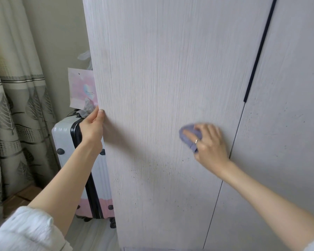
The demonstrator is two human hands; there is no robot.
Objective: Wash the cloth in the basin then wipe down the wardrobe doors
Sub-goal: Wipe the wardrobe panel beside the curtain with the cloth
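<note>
Wiping stage under way; basin not in view, so washing judged done. Right hand (209, 142) presses purple cloth (189, 135) flat against left wardrobe door (161, 69), fingers spread over it, thumb tucked round cloth edge. Left hand (92, 126) grips same door's outer edge, thumb on front face. Dark specks low on panel, below cloth: still to wipe. Right wardrobe door (288, 124) speckled too, likely unwiped.
</note>
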